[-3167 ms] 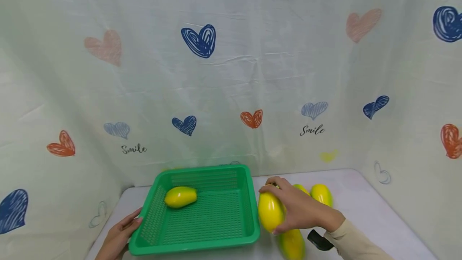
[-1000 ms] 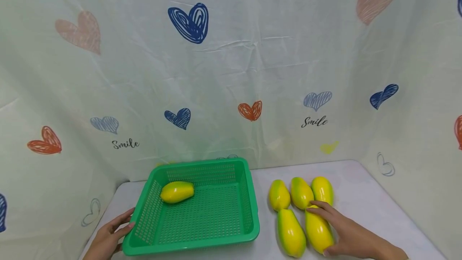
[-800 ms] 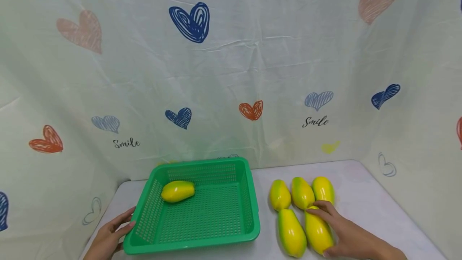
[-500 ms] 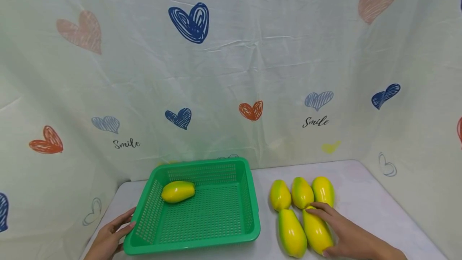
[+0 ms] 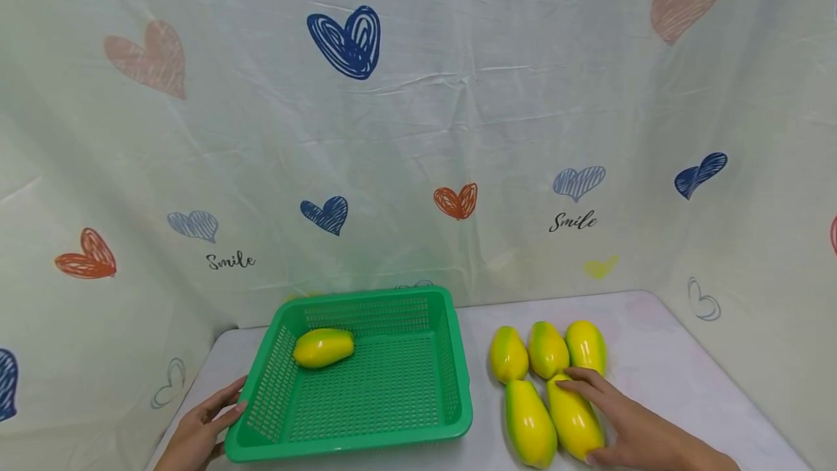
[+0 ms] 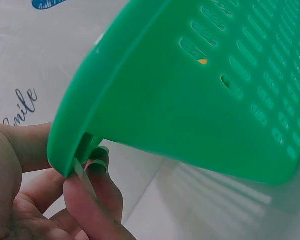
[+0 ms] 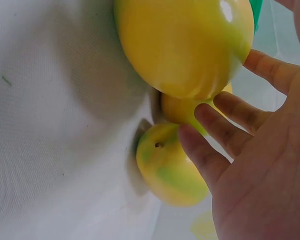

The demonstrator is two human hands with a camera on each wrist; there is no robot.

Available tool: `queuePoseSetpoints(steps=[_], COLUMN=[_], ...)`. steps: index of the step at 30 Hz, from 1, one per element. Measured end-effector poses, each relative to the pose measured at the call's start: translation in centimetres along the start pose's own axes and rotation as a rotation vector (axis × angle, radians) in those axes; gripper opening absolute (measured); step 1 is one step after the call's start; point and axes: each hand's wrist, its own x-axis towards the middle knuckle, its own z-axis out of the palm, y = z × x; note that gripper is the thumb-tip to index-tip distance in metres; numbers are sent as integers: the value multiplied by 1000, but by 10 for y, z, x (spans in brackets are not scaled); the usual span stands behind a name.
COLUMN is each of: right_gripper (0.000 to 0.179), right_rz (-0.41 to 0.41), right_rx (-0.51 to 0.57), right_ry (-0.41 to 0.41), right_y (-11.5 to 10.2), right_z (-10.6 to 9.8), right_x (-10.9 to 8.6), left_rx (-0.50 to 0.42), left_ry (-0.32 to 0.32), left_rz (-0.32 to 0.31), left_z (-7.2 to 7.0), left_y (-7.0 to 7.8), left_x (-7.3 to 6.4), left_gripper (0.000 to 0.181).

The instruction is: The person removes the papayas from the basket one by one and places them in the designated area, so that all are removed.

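Note:
A green plastic basket [image 5: 386, 449] holds one yellow papaya [image 5: 323, 348] in its far left part. My left hand [image 5: 199, 427] grips the basket's left rim, the thumb on top and other fingers curled beneath, as the left wrist view shows. On the table to the right lies a papaya [image 5: 575, 416] under my right hand [image 5: 631, 424]. The fingertips touch its far end and the thumb lies at its near end. In the right wrist view the fingers [image 7: 222, 130] are spread and nearly straight, the index fingertip against the papaya's skin.
Another papaya [image 5: 530, 424] lies just left of the one at my right hand. Behind them stand three more in a row, the left papaya [image 5: 508, 355], the middle papaya [image 5: 548, 349] and the right papaya [image 5: 585, 346]. A heart-printed curtain [image 5: 392, 129] hangs behind the white table [image 5: 634, 340].
Earlier my right hand held a papaya beside the basket's right wall; now the papayas lie in two rows. In the last second the papaya at my right hand shifted slightly left.

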Motion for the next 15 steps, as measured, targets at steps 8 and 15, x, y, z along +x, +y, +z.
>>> queuePoseSetpoints(steps=[8, 15], right_gripper=[90, 89], right_rz=[4, 11], right_rx=[9, -16], right_ry=[3, 18], right_y=[-1, -3], right_z=[-4, -12], right_x=[-1, 4], left_rx=[-5, -12], left_ry=[-10, -6], left_rz=[11, 7], left_z=[-1, 0], left_y=[-2, -3], left_x=[-1, 2], left_gripper=[81, 80])
